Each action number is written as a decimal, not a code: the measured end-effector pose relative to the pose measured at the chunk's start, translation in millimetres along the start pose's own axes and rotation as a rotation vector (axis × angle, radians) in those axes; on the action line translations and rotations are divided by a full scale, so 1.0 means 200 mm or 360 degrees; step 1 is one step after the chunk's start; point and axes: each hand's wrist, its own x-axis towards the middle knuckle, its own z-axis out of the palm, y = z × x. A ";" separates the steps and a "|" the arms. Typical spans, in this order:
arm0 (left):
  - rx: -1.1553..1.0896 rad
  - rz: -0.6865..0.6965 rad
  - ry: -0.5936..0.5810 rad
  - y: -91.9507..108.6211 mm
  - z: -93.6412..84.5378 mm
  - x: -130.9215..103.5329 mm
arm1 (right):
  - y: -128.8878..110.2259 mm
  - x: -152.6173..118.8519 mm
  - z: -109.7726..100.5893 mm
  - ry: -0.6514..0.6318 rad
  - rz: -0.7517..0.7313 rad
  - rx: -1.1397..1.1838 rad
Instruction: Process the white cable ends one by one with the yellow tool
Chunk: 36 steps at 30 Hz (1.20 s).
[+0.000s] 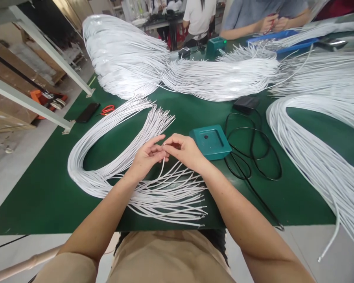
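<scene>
My left hand (149,157) and my right hand (184,149) meet above the table's middle, fingers pinched together. Between them they hold the end of one white cable (163,169), which hangs down into a looped bundle of white cables (88,173). What sits at the very fingertips is too small to make out. The bundle's loose ends fan out below my hands toward the front edge. Just right of my right hand lies a teal tray-like block (212,142) with a square recess.
Large white cable bundles (218,78) lie across the back, another (306,133) at the right. A black cord (250,157), black adapter (246,104), dark phone (87,113) and orange wire coil (107,109) rest on the green table (41,188). A person's hands (273,23) work beyond a blue tray (306,44).
</scene>
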 end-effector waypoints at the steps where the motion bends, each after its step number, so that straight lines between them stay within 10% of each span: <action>1: -0.0003 -0.0016 0.0002 0.01 0.00 -0.01 | -0.01 -0.01 0.00 0.0015 -0.0100 -0.0111; 5: 0.0161 -0.0145 -0.0053 0.04 -0.04 -0.07 | -0.05 -0.02 -0.12 0.0111 -0.0347 -0.0352; 13: 0.1196 -0.0323 -0.0043 -0.04 -0.39 -0.31 | 0.19 -0.05 -0.58 0.1228 0.0141 -0.0509; 23: 0.1985 -0.0053 -0.0323 0.00 -0.44 -0.54 | 0.34 -0.05 -0.61 0.1106 0.0451 -0.0532; 27: 0.1931 0.0232 -0.0171 -0.02 -0.34 -0.52 | 0.40 -0.05 -0.61 0.1122 0.0516 -0.0440; 36: 0.1571 0.0647 -0.0334 -0.05 0.23 -0.17 | 0.41 -0.04 -0.61 0.1154 0.0532 -0.0420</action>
